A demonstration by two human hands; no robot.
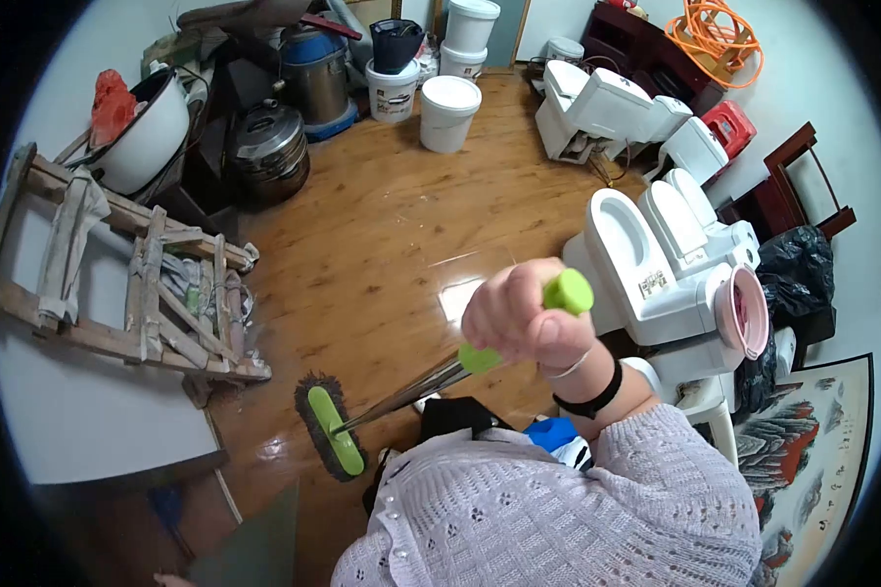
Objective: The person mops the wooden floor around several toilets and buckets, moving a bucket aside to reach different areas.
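My right hand is wrapped round the green grip of a mop handle, whose rounded green end sticks out above the fist. The metal pole slants down to the left. Its green mop head, with a dark grey fringe, lies flat on the wooden floor, right of a wooden ladder-like frame. At the bottom left edge a small bit of skin, perhaps my left hand, shows near a greenish panel; its fingers are too cut off to read.
Several white toilets line the right side, one holding a pink basin. White buckets and a metal vacuum stand at the back. The wooden frame leans at the left. A landscape picture is at the lower right.
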